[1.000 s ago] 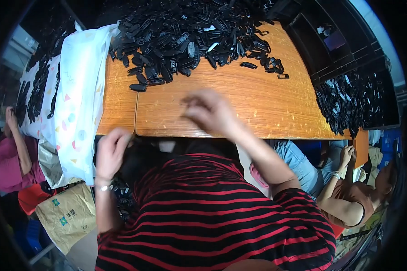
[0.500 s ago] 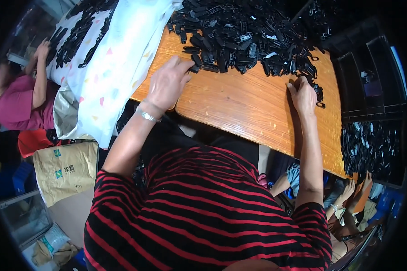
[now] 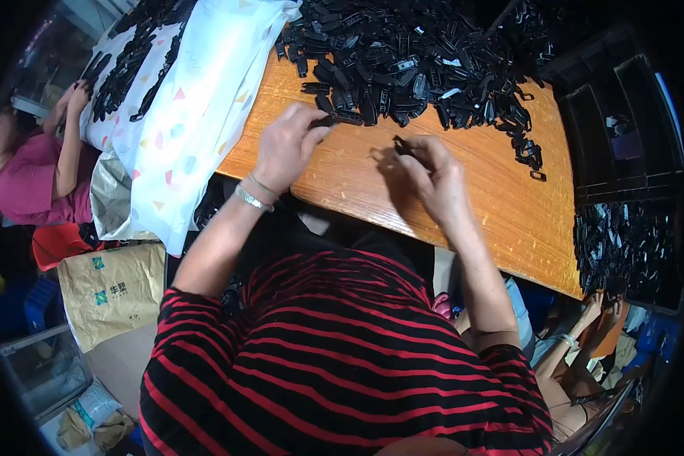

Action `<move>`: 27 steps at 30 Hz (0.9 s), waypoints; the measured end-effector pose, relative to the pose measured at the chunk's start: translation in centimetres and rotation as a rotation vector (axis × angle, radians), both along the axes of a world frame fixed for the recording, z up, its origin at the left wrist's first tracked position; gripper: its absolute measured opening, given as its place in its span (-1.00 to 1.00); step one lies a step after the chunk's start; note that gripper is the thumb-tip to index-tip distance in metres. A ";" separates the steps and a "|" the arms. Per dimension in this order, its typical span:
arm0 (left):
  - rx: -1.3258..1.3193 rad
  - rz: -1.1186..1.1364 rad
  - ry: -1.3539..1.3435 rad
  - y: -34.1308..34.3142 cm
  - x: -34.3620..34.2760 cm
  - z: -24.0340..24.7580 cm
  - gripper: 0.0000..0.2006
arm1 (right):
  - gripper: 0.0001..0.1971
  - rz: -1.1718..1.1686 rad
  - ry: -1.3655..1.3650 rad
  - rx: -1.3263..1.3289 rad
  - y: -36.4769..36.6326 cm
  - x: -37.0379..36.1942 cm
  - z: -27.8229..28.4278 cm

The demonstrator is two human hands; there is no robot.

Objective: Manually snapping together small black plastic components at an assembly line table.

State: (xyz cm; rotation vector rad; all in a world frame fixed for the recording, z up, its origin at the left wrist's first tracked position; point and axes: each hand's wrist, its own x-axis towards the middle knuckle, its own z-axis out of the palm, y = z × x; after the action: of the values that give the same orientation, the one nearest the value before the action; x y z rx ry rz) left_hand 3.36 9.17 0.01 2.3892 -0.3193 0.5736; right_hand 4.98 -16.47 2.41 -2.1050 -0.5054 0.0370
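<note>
My left hand (image 3: 285,148) is closed in a pinch at the near left edge of a pile of black plastic parts (image 3: 387,53). Between its thumb and forefinger shows a small black plastic piece (image 3: 325,121), mostly covered by the fingers. To the right, above the bare wood of the table (image 3: 349,171), my right hand (image 3: 442,178) grips a black plastic clip (image 3: 400,144) between thumb and fingers, its forked end sticking out toward the left. A few black ring-like pieces (image 3: 538,175) lie at the pile's right side.
A black crate (image 3: 623,190) stands along the table's right edge, with many black parts in its near section. White patterned plastic sheeting (image 3: 197,99) covers the left side. Beside it hangs a brown paper sack (image 3: 114,292). Other people's hands (image 3: 76,95) work at far left and lower right.
My right hand has left the loose pieces at the pile's right side and moved left toward my left hand, now with a clip in it. My left hand has barely shifted.
</note>
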 end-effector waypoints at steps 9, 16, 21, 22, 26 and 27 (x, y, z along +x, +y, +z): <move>-1.138 -0.269 0.353 -4.9 -2.9 1.2 -0.77 | -0.77 -0.004 0.045 0.423 4.3 -1.9 0.8; -1.122 -0.289 0.359 -4.8 -3.0 1.5 -0.77 | -0.78 -0.001 -0.053 0.356 3.9 -2.0 0.7; -1.132 -0.293 0.341 -4.9 -3.1 1.4 -0.78 | -0.79 0.012 -0.093 0.339 3.8 -2.1 0.8; -1.131 -0.294 0.342 -4.9 -3.1 1.3 -0.78 | -0.79 0.018 -0.117 0.316 3.7 -2.1 0.8; -1.130 -0.287 0.340 -5.1 -3.2 1.1 -0.75 | -0.78 0.003 -0.091 0.290 3.7 -2.3 0.9; -1.150 -0.277 0.356 -5.1 -3.3 1.0 -0.74 | -0.77 -0.008 -0.129 0.227 3.8 -2.3 0.8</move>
State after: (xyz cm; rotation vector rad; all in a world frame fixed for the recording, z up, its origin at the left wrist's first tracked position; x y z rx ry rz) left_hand 0.09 4.07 1.06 1.2594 -0.0972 0.1063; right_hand 2.64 -12.70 3.18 -1.8941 -0.5517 -0.1547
